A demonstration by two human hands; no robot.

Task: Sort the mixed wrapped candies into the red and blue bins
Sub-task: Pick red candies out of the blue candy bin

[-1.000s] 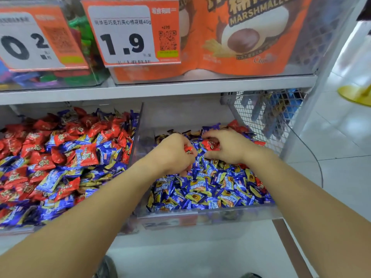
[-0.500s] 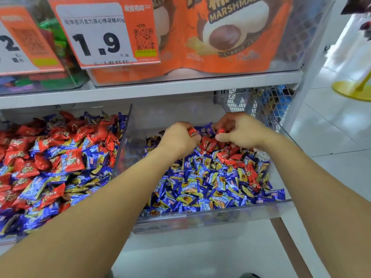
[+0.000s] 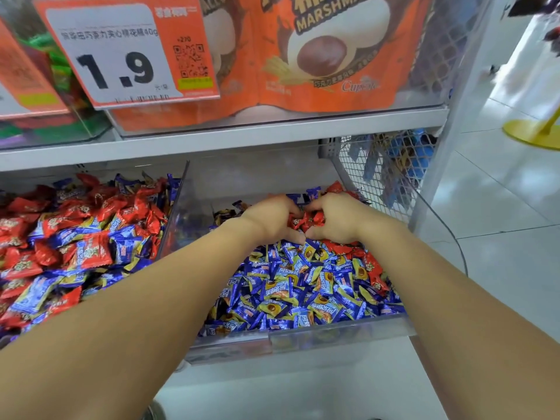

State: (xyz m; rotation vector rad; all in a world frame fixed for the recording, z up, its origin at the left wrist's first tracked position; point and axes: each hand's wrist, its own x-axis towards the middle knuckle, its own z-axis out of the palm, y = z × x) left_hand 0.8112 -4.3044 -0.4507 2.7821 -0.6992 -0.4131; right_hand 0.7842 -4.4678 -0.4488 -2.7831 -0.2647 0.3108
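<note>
A clear right-hand bin [image 3: 303, 341] holds mostly blue wrapped candies [image 3: 291, 292]. At its back, the left hand [image 3: 269, 221] and right hand [image 3: 339, 219] (thumbs nearly touching) curl round a cluster of red wrapped candies [image 3: 306, 221].

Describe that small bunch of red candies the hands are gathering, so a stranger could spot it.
Find the clear right-hand bin under the marshmallow bags, filled mostly with blue candies. At its back, the left hand and right hand cup the red candies, the only red bunch between two hands.
</note>
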